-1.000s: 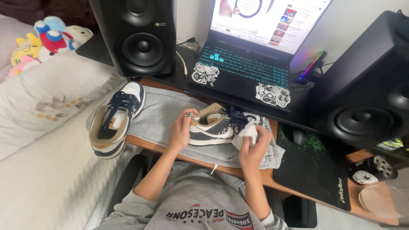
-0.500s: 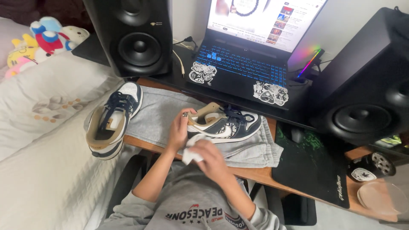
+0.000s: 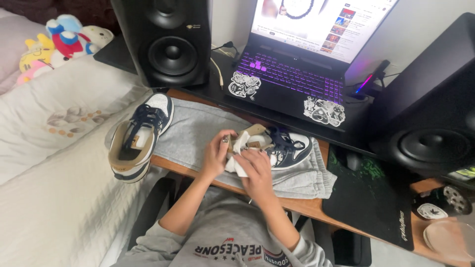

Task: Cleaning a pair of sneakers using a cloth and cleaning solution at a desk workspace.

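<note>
Left hand [image 3: 216,154] grips heel of navy-and-white sneaker [image 3: 279,147], lying on grey cloth [image 3: 198,133] mid-desk near front edge. Right hand [image 3: 258,170], half second ago low at front edge with white wipe [image 3: 236,165], now up against heel, fingers closed on wipe, pressing it to shoe. Wiping back underway at heel. Second sneaker [image 3: 136,138] overhangs desk's left edge, untouched.

- Soft, even daylight falls on my desk [image 3: 307,205]; shadows are faint.
- My laptop [image 3: 297,74] screen glows bright, its keys purple.
- Speakers [image 3: 168,42] go near black.
- Edges bend slightly; focus is sharp.
</note>
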